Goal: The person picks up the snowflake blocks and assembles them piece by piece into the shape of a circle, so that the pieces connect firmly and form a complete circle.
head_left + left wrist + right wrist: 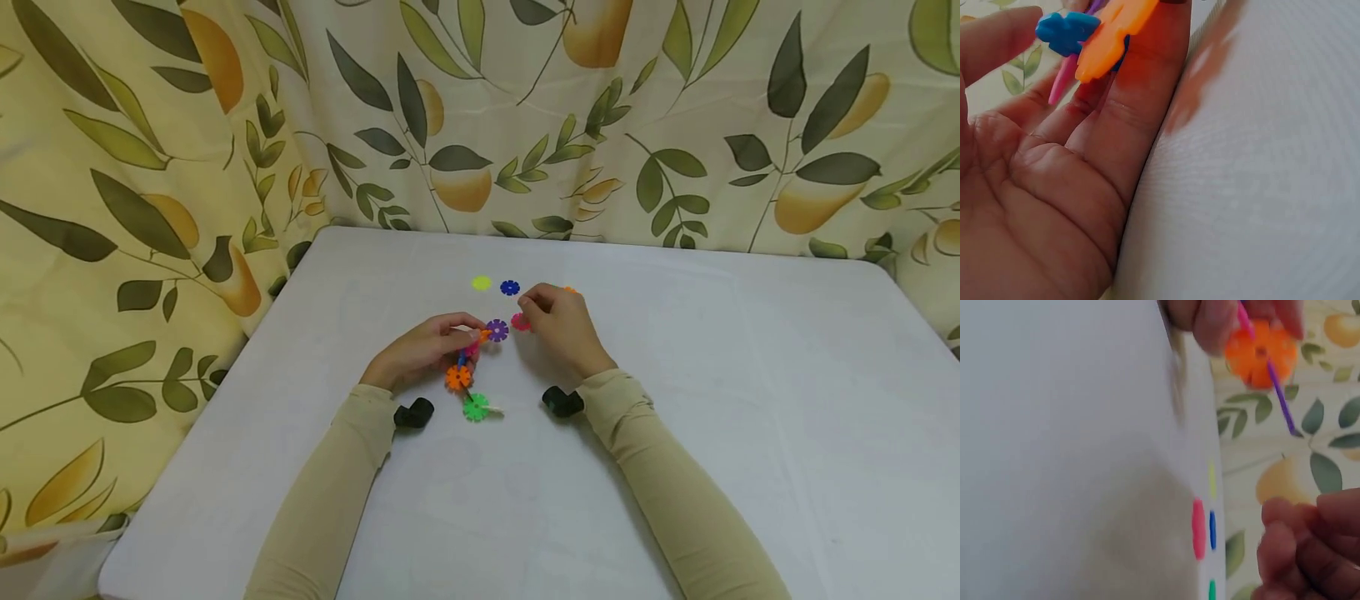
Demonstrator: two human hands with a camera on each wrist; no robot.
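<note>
Slotted plastic flower discs, joined edge to edge in a chain, hang from my left hand [431, 346]. Its thumb and fingers pinch an orange disc [1113, 40] near the top. A purple disc [497, 331] juts right from that end; blue, pink and another orange disc [459, 377] follow below. At the bottom are a green disc [476, 407] and a pale one seen edge-on. My right hand [562, 329] hovers over the table, fingers loosely curled, no disc visible in them. Near its fingertips a loose pink disc [519, 322] lies flat, apart from the hand in the right wrist view.
Loose yellow disc [482, 283] and blue disc [510, 287] lie farther back on the white table [750, 433]. Another orange disc [570, 289] is mostly hidden behind the right hand. A green piece [1212, 590] shows in the right wrist view. A fruit-patterned curtain [525, 125] stands behind.
</note>
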